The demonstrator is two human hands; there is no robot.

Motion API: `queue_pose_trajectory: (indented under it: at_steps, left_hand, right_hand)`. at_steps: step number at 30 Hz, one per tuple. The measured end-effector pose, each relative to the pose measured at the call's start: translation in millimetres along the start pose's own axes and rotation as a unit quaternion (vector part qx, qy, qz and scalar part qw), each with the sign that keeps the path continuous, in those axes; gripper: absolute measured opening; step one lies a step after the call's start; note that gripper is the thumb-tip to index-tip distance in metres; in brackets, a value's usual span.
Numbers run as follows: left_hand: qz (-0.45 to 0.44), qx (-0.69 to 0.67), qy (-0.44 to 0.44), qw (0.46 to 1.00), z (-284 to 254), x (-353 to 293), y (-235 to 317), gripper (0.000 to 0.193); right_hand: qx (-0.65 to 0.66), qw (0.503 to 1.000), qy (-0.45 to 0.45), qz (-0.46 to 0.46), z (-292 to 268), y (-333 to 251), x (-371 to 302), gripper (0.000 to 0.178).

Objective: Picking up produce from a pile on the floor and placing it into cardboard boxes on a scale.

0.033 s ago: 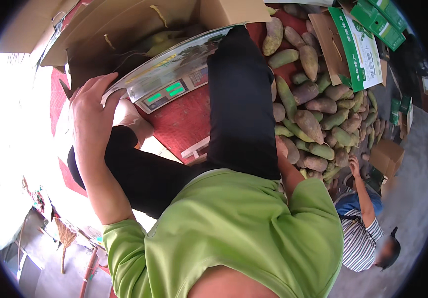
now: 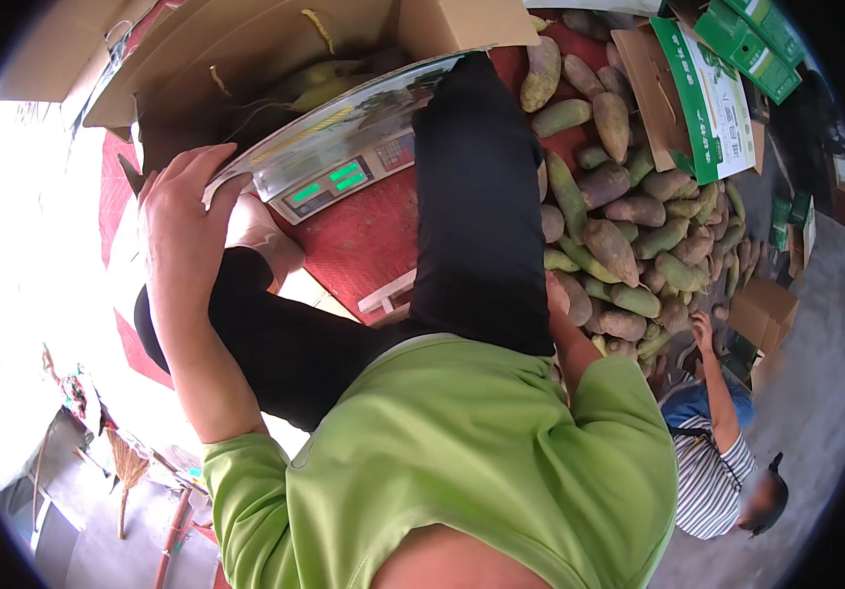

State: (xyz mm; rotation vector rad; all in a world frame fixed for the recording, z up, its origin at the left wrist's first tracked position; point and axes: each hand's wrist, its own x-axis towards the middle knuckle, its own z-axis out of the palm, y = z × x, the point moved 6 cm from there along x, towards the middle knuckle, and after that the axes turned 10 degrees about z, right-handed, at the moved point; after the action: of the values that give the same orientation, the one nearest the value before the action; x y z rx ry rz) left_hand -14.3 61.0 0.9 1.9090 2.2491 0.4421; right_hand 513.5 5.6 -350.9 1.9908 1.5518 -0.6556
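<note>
My left hand [image 2: 182, 211] grips the near left edge of an open cardboard box [image 2: 275, 49], with thumb and fingers on either side of its wall. Inside the box lie a few green radishes [image 2: 329, 90], partly in shadow. Under the box is a weighing scale [image 2: 344, 179] with lit green displays. My right hand [image 2: 557, 290] is mostly hidden behind my right leg, next to a large heap of green and purplish, soil-covered radishes [image 2: 609, 250]. Its fingers are out of sight, so any hold is not visible.
A red mat [image 2: 354, 240] lies beneath the scale. At the right a person [image 2: 712, 422] in a striped shirt reaches toward the heap. Green and white cartons [image 2: 722, 108] stand at the far right, and a brown box [image 2: 764, 309] is beyond the heap. A broom [image 2: 128, 461] lies at lower left.
</note>
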Motion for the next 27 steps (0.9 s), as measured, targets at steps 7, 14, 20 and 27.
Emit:
queue_pose_trajectory:
  at_steps: [7,14,20,27]
  left_hand:
    - [-0.015,0.025,-0.017,0.999,-4,-4,-8,0.021]
    - [-0.008,0.046,-0.015,0.999,-10,-15,-6,0.022]
    - [0.018,0.039,-0.021,0.999,-10,-15,-3,0.024]
    - [0.019,0.037,-0.013,0.999,-11,-15,-10,0.023]
  right_hand:
    - [0.098,0.989,0.077,-0.073,-29,5,-24,0.041]
    - [0.376,0.914,0.092,-0.118,-102,-5,8,0.046]
    - [0.476,0.811,0.222,-0.258,-277,-82,-48,0.042]
    - [0.612,0.626,0.274,-0.398,-428,-161,-137,0.046]
